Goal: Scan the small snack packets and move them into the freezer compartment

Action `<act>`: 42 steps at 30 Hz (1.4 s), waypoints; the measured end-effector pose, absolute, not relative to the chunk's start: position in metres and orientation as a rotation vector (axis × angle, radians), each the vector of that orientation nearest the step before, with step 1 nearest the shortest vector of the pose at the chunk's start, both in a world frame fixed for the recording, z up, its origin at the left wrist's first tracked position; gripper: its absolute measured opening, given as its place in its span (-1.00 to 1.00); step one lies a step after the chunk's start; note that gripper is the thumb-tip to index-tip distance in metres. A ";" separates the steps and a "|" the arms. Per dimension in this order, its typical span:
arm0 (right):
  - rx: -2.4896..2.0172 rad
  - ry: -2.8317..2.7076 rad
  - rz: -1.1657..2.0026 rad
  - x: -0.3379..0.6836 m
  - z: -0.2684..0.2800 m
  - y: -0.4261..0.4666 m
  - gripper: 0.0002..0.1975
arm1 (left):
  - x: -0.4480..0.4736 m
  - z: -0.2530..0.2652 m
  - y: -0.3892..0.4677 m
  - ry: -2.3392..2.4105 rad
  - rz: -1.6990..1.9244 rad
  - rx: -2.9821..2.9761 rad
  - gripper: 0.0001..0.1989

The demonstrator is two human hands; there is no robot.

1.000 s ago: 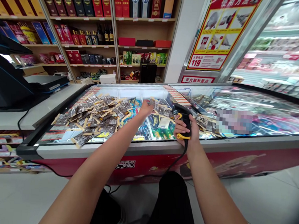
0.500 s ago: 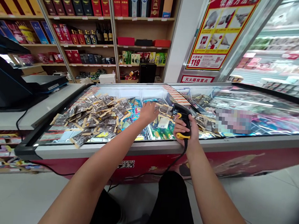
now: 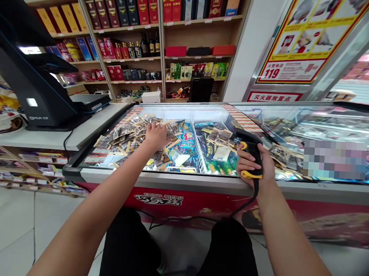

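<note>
Packets with tan edges (image 3: 118,138) lie in a loose heap on the glass top of the chest freezer (image 3: 169,181), left of centre; a smaller group (image 3: 220,136) rests on the glass nearer the middle. Left hand (image 3: 156,137): palm down over the heap's right side, fingers among the packets; cannot tell whether it grips one. Right hand (image 3: 268,166): wrapped around the handle of a black-and-yellow scanner (image 3: 255,152), just above the freezer's front edge, its cord (image 3: 253,196) hanging down the front.

Handling note (judgement): the wrappers look slick, so best to pinch one packet by its stiff edge and lift it straight up, without dragging its neighbours toward the rim. Scanner best held steady, cord slack and clear of the pile.

Containers: under the glass, a white wire divider (image 3: 199,149) splits the freezer; blue bags (image 3: 187,141) left of it, green ones (image 3: 225,167) right. Further right, contents partly blurred. Wall shelves (image 3: 204,24) behind hold boxes and bottles.
</note>
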State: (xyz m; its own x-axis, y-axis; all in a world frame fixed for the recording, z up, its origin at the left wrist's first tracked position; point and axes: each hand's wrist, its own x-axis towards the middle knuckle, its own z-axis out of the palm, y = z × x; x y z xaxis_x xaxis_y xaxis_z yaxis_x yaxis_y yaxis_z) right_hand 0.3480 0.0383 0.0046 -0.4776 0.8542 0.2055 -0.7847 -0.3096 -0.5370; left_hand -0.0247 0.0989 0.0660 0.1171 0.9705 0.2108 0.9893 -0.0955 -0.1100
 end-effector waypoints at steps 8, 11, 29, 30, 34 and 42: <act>-0.233 -0.618 1.903 0.346 0.008 0.031 -0.77 | -0.017 0.076 0.105 -1.912 -0.245 -2.225 -0.33; -0.175 -0.535 1.978 0.346 0.009 0.030 -0.78 | -0.018 0.076 0.113 -1.986 -0.486 -2.287 -0.60; -0.367 -0.762 2.037 0.341 0.009 0.038 -0.63 | 0.079 0.012 0.132 -2.001 -3.505 -1.815 -0.62; -0.412 -0.809 2.037 0.339 0.010 0.039 -0.62 | 0.079 0.011 0.132 -1.992 -3.506 -1.837 -0.60; -0.598 -0.938 2.039 0.327 0.013 0.039 -0.54 | 0.074 0.007 0.130 -1.964 -3.483 -1.927 -0.57; -0.667 -1.015 1.975 0.323 0.014 0.036 -0.51 | 0.069 -0.006 0.134 -2.005 -3.324 -2.107 -0.54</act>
State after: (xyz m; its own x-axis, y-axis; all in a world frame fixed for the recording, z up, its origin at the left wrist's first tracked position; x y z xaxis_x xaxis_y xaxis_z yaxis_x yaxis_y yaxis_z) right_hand 0.3229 0.0357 0.0142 -0.5410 0.8362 -0.0905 -0.4134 -0.3580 -0.8372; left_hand 0.0686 0.1339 -0.0061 0.0023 0.9996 0.0296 -0.4402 -0.0255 0.8976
